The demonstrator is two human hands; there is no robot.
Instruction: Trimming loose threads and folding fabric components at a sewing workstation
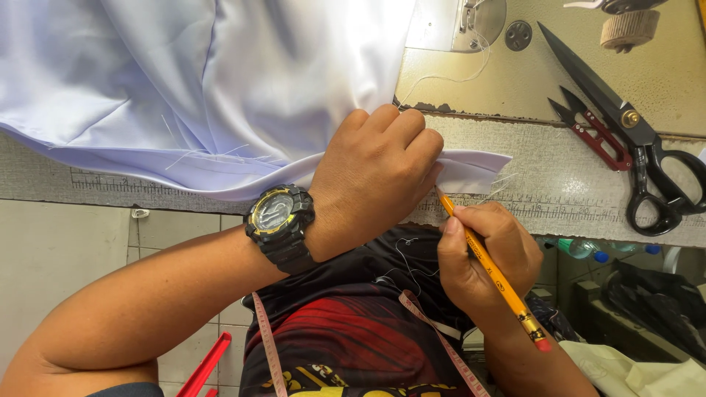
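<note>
My left hand (379, 176) lies fisted on the folded edge of the pale lilac cloth (220, 81), knuckles down, pinning it flat to the worktop (559, 176). The grip there is closed, pressing on the fabric more than pinching it. My right hand (485, 257) has its grip clamped around a yellow pencil (489, 268), point up against the hem tab (474, 169) that sticks out past my knuckles, just above the ruler markings (551, 206) along the worktop edge.

Handling, as I judge it: the cloth looks thin, smooth, a bit glossy; light, limp and likely to slide. It wants a flat, broad press close to the pencil point, not a pinch at the corner. The loose threads (198, 154) at the fold suggest a raw edge that may fray if dragged.

The large black shears (625, 121) and the small red snips (592, 132) lie well off to my right, untouched.

Hard to make out:
- pencil tip contact, half hidden behind my left fingers
- the fold under my fist
- the cloth's far side, cut off at the top of the frame
- the sewing machine foot (471, 22), only partly in view
- the tape measure (434, 331) over my lap, its ends out of sight
</note>
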